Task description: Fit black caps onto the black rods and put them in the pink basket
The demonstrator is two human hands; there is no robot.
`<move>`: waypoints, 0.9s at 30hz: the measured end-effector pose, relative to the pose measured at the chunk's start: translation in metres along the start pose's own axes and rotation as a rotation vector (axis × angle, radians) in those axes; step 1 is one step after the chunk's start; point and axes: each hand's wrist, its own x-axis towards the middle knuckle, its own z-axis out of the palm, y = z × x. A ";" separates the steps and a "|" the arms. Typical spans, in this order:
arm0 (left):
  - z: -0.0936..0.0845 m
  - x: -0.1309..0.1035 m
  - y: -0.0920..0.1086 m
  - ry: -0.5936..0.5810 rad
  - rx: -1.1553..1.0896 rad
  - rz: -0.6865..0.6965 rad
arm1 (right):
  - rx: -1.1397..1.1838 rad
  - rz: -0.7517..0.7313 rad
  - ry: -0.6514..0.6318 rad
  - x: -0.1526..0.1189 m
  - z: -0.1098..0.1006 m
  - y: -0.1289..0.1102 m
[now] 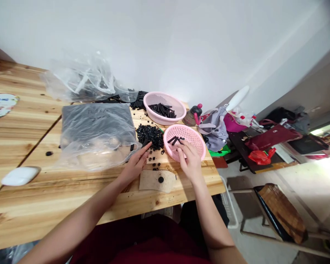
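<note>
Two hands over the wooden worktop (pixel 71 190). I see my left hand (pixel 136 164) stretched flat, fingers loose and holding nothing, tips touching the pile of small black parts (pixel 150 135). My right hand (pixel 189 159) hangs over the near pink basket (pixel 194 137), fingers curled at its rim; can't tell if it grips one of the black rods (pixel 173 139) inside. Far pink basket (pixel 156 99) sits behind, clear plastic bag (pixel 96 132) left of the pile
</note>
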 end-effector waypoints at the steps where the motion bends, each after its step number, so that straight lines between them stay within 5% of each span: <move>1: -0.001 0.001 0.000 -0.028 -0.052 -0.029 | -0.034 -0.006 -0.059 -0.001 0.003 0.003; 6: 0.003 -0.003 0.001 -0.117 -0.118 -0.087 | -0.216 -0.039 -0.477 -0.026 0.048 0.021; 10: 0.007 -0.007 -0.001 -0.118 -0.131 -0.103 | -0.344 -0.032 -0.576 -0.032 0.066 0.035; 14: 0.006 -0.004 0.000 -0.151 -0.178 -0.063 | -0.179 0.002 -0.488 -0.028 0.056 0.034; 21: 0.002 -0.001 0.004 -0.109 -0.153 -0.076 | 0.816 0.623 -0.195 -0.026 0.043 0.018; 27: 0.001 0.001 0.008 -0.007 0.021 0.016 | 1.098 0.805 -0.164 -0.029 0.046 0.017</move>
